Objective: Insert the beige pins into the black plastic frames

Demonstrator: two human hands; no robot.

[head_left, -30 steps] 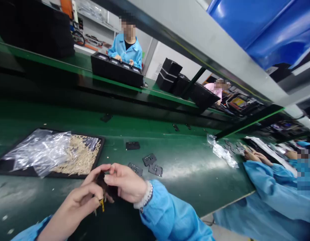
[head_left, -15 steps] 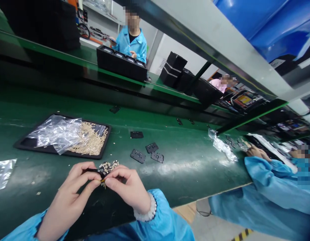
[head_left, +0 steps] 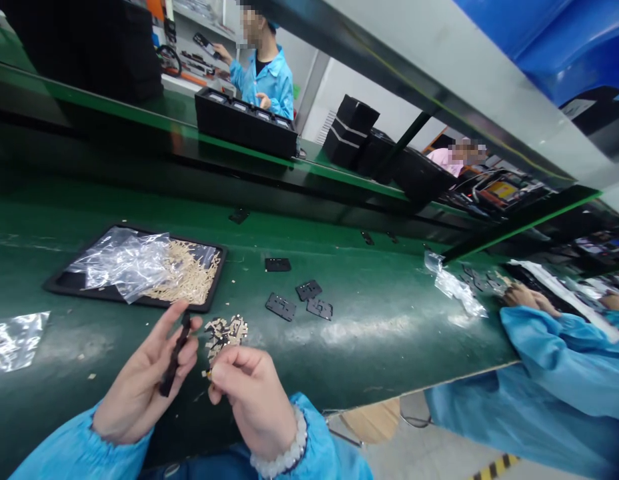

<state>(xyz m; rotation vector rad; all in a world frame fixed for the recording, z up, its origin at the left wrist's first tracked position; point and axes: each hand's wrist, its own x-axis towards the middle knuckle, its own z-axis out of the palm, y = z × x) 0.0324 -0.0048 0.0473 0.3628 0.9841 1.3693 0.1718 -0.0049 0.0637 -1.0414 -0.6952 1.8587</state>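
- Slim, flat black piece [head_left: 174,360], edge-on above the green worktop [head_left: 389,360], the left hand's [head_left: 142,380] grip clamped on it.
- Right hand [head_left: 254,393]: grip pinched on a small yellowish bit [head_left: 208,374].
- Just beyond: heaped small beige-and-black pieces [head_left: 227,330].
- Farther: flat black rectangular plates [head_left: 281,306]; black tray [head_left: 64,287] of beige strips [head_left: 194,277].

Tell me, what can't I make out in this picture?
Head view:
Small piece in the right hand: mostly covered by that hand.
Black part in the left hand: seen edge-on, so its broad faces don't show.
Clear bag: cut off by the picture's left edge.
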